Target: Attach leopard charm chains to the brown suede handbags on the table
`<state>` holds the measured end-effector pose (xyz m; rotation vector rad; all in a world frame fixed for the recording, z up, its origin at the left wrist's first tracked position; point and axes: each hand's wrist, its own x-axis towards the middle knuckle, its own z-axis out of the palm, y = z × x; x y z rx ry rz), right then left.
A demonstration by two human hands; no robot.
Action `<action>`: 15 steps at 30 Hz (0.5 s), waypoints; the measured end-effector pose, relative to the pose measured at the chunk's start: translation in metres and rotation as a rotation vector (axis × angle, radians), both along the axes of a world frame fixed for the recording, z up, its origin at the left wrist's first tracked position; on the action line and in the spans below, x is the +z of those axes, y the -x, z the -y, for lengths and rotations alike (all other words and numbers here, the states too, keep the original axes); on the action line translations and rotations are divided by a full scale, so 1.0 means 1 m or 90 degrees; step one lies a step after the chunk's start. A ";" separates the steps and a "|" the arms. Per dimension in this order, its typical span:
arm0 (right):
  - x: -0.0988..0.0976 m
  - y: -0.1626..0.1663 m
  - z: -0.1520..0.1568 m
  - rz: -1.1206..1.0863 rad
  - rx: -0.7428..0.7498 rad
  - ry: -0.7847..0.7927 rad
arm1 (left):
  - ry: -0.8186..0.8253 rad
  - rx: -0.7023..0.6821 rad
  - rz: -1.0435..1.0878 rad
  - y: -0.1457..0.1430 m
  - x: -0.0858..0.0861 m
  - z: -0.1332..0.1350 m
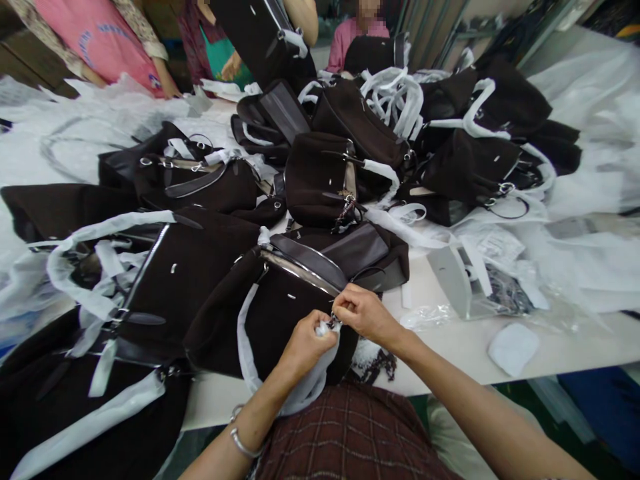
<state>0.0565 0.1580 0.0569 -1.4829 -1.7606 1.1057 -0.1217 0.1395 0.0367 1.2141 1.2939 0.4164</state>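
Note:
A dark brown handbag (pixel 280 313) lies right in front of me, its zipper opening facing up and away. Its handle strap (pixel 246 337) is wrapped in white paper and curves down towards my body. My left hand (pixel 306 340) is closed around the white-wrapped strap near its end. Close beside it, my right hand (pixel 367 312) pinches a small metal clasp (pixel 332 323) at the bag's right edge. The fingertips of both hands nearly meet there and partly hide the clasp. A dark beaded tassel-like bundle (pixel 375 363) lies just below my right hand.
Several similar dark bags, such as one at the left (pixel 193 280) and one in the middle (pixel 317 177), cover the table (pixel 425 367). A clear plastic packet (pixel 465 287) and a white pad (pixel 513 349) lie at the right. Other people stand across the table.

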 end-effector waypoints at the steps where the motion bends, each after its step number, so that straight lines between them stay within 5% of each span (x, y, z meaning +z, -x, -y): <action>1: 0.004 -0.001 0.002 -0.006 -0.007 -0.002 | 0.004 0.022 0.016 0.000 -0.001 0.001; 9: 0.044 0.003 0.045 -0.143 -0.141 0.179 | 0.071 0.082 0.142 0.009 -0.006 0.005; 15: 0.038 0.027 0.061 -0.136 -0.235 0.260 | 0.036 0.059 0.108 0.012 -0.003 0.004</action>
